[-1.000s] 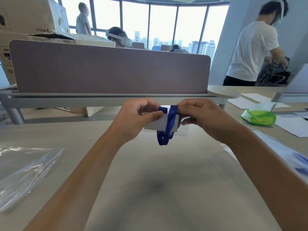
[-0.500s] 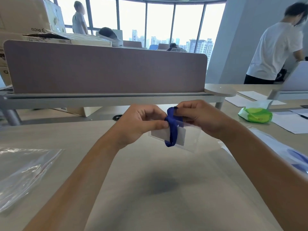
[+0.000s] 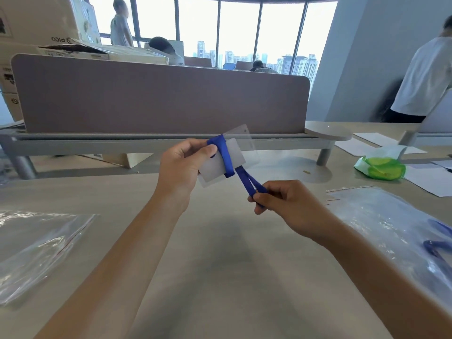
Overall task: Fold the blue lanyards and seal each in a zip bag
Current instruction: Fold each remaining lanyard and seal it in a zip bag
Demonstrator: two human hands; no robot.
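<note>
Since half a second before, the right hand [image 3: 281, 201] had pulled down and away from the left, drawing the loose end of the blue lanyard [image 3: 226, 159] out into a taut doubled strand, where earlier both hands were bunched together over it. That right hand pinched the strand's end between thumb and curled fingers. The left hand [image 3: 182, 165] gripped the clear badge holder [image 3: 228, 155], thumb pressed on the lanyard at the holder's upper left edge. The lanyard ran wrapped across the face of the holder, which was held tilted in the air above the pale wooden desk [image 3: 220, 277], in front of the brown desk divider [image 3: 159, 96].

On the desk at the left lay empty clear zip bags [image 3: 36, 248]. At the right lay more clear bags [image 3: 391, 228], with blue lanyard loops [image 3: 437, 243] showing through at the frame edge. Further back on the right sat a green wet-wipe pack [image 3: 381, 166] among white paper sheets [image 3: 428, 177]. A person in a white shirt [image 3: 425, 77] stood at the far right.
</note>
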